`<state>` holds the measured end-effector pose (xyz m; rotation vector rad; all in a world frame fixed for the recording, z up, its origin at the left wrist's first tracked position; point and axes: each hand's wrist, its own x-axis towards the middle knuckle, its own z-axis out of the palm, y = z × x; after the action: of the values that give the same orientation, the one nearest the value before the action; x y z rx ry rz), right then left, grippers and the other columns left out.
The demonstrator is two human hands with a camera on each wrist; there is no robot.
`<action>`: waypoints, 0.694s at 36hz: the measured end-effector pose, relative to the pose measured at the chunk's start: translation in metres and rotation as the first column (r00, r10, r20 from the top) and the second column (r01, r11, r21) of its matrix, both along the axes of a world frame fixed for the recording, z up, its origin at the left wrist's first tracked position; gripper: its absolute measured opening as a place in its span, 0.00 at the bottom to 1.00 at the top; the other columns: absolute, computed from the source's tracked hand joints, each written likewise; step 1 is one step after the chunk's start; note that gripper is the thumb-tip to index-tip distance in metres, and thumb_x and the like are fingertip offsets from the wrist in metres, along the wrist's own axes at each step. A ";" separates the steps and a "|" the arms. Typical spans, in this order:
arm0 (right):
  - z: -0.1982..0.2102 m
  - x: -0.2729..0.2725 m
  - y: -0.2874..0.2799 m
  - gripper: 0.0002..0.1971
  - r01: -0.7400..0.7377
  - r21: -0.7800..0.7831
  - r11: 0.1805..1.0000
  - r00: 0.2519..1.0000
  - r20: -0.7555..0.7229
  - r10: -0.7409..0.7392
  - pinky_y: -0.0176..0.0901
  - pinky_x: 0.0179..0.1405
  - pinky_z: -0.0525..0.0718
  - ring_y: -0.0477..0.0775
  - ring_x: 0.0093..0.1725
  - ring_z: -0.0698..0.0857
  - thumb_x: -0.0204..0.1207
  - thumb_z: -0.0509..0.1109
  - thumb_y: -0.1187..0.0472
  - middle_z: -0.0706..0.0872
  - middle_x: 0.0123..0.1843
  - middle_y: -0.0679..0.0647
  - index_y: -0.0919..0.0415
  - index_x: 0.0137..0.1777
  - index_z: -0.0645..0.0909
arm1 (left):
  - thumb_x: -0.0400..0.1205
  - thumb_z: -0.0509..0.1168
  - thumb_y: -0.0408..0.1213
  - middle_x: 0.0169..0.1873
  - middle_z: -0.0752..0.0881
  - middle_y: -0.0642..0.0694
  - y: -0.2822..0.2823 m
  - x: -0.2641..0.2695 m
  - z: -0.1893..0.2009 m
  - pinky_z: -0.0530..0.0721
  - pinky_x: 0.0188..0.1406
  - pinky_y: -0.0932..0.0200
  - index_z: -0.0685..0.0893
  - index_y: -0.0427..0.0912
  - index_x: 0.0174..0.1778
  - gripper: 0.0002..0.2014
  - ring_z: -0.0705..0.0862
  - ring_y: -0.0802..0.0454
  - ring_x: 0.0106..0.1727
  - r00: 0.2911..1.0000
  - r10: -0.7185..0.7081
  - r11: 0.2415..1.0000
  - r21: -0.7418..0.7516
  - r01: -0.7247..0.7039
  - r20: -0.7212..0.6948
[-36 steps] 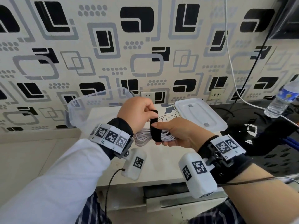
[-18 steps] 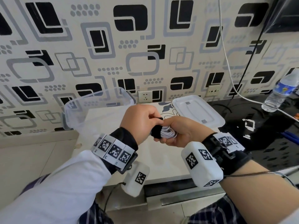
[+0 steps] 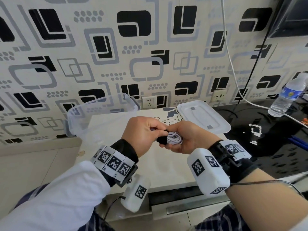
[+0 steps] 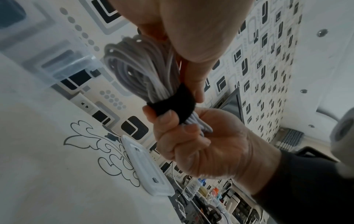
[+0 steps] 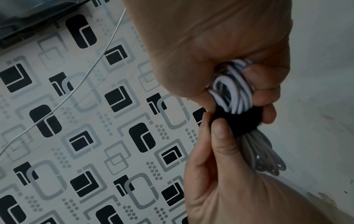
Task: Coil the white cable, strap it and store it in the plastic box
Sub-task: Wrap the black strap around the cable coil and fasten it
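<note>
Cable point(image 3: 174, 138), white and already wound into a tight bundle, was held in the air over the pale desk point(image 3: 166, 167), between the two hands, with a black strap point(image 3: 162, 140) cinched round its middle. The step in hand appeared to be closing that strap. To do it well, the loose end would need to be pulled snug enough to pinch the loops without kinking them, then pressed flat onto itself along its whole overlap, while the other hand kept the coils from sliding out at either side.

The left hand point(image 3: 144, 132) was curled, its fingertips point(image 5: 220, 131) pinching the strap at the band's edge. The right hand point(image 3: 188, 139) was wrapped round the bundle's end at roughly 3 o'clock of the strap, thumb and fingers point(image 4: 168, 118) clamped on the loops and touching the black band. Neither hand had any slack in it.

The clear plastic box point(image 3: 100, 112) stood open on the desk at about 10 o'clock from the hands, near but apart from them, and its white lid point(image 3: 203, 115) lay flat at about 2 o'clock. Storing seemingly came next, once the strap held.
</note>
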<state>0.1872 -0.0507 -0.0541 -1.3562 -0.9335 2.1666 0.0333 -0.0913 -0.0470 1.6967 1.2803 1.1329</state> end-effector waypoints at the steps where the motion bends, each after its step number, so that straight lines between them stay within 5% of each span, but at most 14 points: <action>1: 0.000 0.000 0.000 0.12 0.006 0.000 1.000 1.000 0.005 -0.006 0.33 0.15 0.63 0.57 0.35 0.75 0.80 0.60 0.63 0.82 0.45 0.66 0.67 0.59 0.78 | 0.72 0.75 0.23 0.35 0.92 0.44 0.001 0.000 -0.001 0.91 0.45 0.40 0.93 0.54 0.35 0.16 0.91 0.39 0.37 1.000 -0.008 1.000 0.006 0.008 -0.010; 9: 0.000 0.000 0.003 0.17 0.010 0.002 1.000 0.999 -0.044 -0.010 0.33 0.10 0.67 0.56 0.34 0.73 0.83 0.57 0.60 0.80 0.44 0.66 0.68 0.67 0.76 | 0.68 0.78 0.22 0.51 0.93 0.48 0.001 -0.007 -0.006 0.88 0.58 0.48 0.93 0.39 0.48 0.14 0.91 0.53 0.50 0.998 -0.048 0.999 0.017 0.049 -0.029; 12: 0.005 0.001 0.002 0.17 0.021 0.012 1.000 0.992 -0.122 -0.020 0.32 0.13 0.72 0.55 0.29 0.75 0.83 0.61 0.51 0.80 0.41 0.65 0.66 0.59 0.77 | 0.65 0.80 0.23 0.52 0.90 0.58 0.003 -0.009 -0.005 0.83 0.63 0.63 0.93 0.46 0.48 0.19 0.87 0.65 0.55 0.996 -0.029 0.996 0.086 0.036 -0.080; 15: 0.010 0.003 -0.001 0.20 0.031 0.054 0.998 0.980 -0.198 -0.020 0.33 0.24 0.74 0.54 0.32 0.77 0.80 0.65 0.48 0.82 0.44 0.64 0.66 0.58 0.78 | 0.63 0.82 0.26 0.51 0.84 0.58 0.006 -0.013 -0.001 0.75 0.54 0.79 0.92 0.52 0.47 0.21 0.82 0.69 0.53 0.993 0.004 0.990 0.143 0.013 -0.119; 21: 0.015 0.003 -0.001 0.22 -0.096 0.154 0.983 0.975 -0.185 0.124 0.29 0.22 0.75 0.47 0.30 0.78 0.72 0.69 0.50 0.82 0.41 0.61 0.65 0.59 0.80 | 0.62 0.82 0.25 0.46 0.88 0.52 0.009 -0.021 0.001 0.86 0.47 0.63 0.84 0.52 0.50 0.25 0.88 0.56 0.47 0.999 0.043 0.984 0.173 -0.037 -0.033; 25: 0.013 0.001 0.000 0.20 -0.088 0.212 0.973 0.988 -0.110 0.113 0.29 0.21 0.73 0.47 0.31 0.75 0.72 0.71 0.57 0.83 0.40 0.62 0.68 0.61 0.80 | 0.62 0.83 0.30 0.45 0.89 0.51 0.013 -0.026 0.004 0.83 0.55 0.58 0.79 0.50 0.50 0.26 0.87 0.57 0.52 0.999 0.036 0.985 0.170 -0.030 -0.035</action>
<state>0.1885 -0.0510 -0.0406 -1.0886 -1.1654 2.1291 0.0074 -0.0781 -0.0428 1.8346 1.2696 1.2657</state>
